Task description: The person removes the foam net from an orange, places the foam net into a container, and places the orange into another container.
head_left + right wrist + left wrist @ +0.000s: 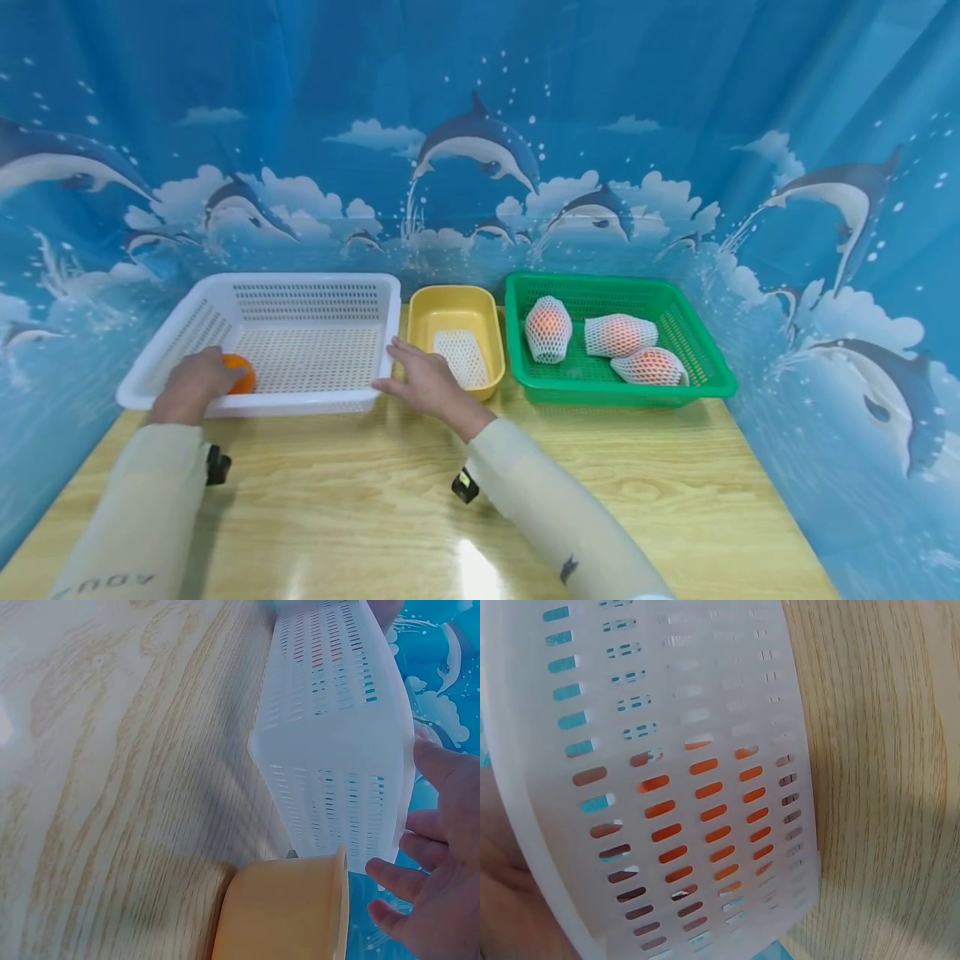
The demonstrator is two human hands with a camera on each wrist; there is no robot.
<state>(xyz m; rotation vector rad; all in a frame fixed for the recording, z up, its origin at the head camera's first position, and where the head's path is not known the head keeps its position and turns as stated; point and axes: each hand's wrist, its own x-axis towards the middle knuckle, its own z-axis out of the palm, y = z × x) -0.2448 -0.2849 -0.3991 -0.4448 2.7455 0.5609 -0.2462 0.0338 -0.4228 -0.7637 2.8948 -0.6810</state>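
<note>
In the head view my left hand point(197, 379) reaches over the near rim of a white slotted basket point(307, 402). It grips an orange point(240, 375) in the basket's near left corner, its fingertips partly hidden. The left wrist view shows the orange point(714, 814) through the slots of the basket wall. My right hand point(427, 379) touches the basket's right rim with thumb and fingers loosely extended. Seen from the right wrist, the thumb point(435, 759) lies at the rim and the other fingers spread beside the wall.
Beside the white basket stands a yellow tub point(491, 387) holding a white foam net point(461, 357). A green basket point(600, 395) to its right contains several fruits in foam nets point(621, 335). All stand on a wood-grain table point(360, 492) before a blue dolphin curtain point(315, 100).
</note>
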